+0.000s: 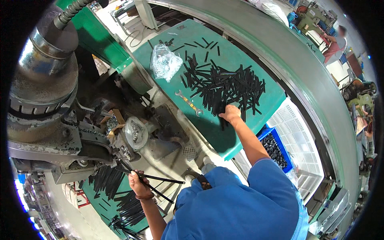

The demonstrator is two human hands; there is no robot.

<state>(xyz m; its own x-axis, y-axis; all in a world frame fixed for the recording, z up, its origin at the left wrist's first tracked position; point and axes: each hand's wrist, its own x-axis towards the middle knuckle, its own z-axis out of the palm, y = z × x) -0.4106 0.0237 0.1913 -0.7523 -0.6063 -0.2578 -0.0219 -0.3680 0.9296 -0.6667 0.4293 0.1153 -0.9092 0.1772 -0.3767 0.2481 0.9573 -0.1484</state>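
My left hand (138, 185) is closed around long black strips (164, 178) that cross each other beside the work area of a large grey machine (44, 120). Their far ends reach to the machine's tooling. Over the green table (216, 138), my right hand (231, 114) is at the near edge of a big heap of short black strips (228, 86). Its fingers are curled onto strips there, and the fingertips are partly hidden. Left of the heap lies an open-ended wrench (189, 103) with a yellow middle. A clear plastic bag of small metal parts (165, 63) rests near the table's far left.
A small-parts bag (136, 133) and an open cardboard box (113, 122) stand by the machine. At lower left, bundled black strips (128, 209) lie on another green surface. Right of me are a blue bin (286, 158) and white crate (298, 136). A person (335, 45) sits far right.
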